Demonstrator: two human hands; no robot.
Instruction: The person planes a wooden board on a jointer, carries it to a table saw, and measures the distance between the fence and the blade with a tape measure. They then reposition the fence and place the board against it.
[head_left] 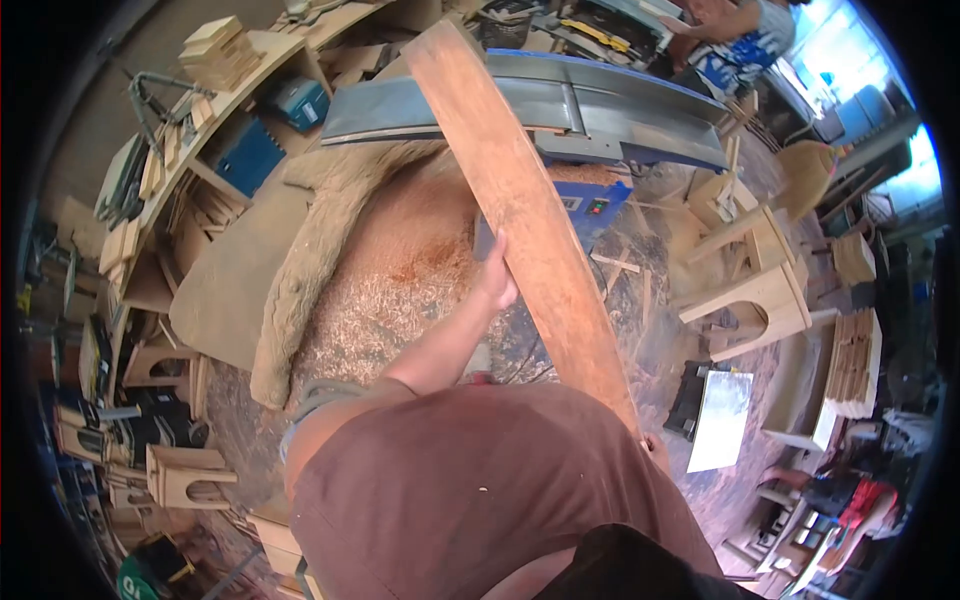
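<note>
A long, wide wooden plank (520, 210) slants across the view, its far end over the metal bed of a blue jointer machine (450, 108). My left hand (497, 275) grips the plank's left edge near its middle, with part of the fingers hidden beneath it. At the plank's near end, beside my shirt, my right hand (655, 452) shows only in part and is closed around the wood. A control box with small buttons (597, 207) sits on the machine's side, just right of the plank.
Wood shavings (400, 270) cover the floor beside a curved rough log (318, 250). Wooden stool frames (750, 310) and a white panel (720, 420) lie to the right. Shelving (215, 115) lines the left. One person (745, 45) is at top right, another (865, 500) at lower right.
</note>
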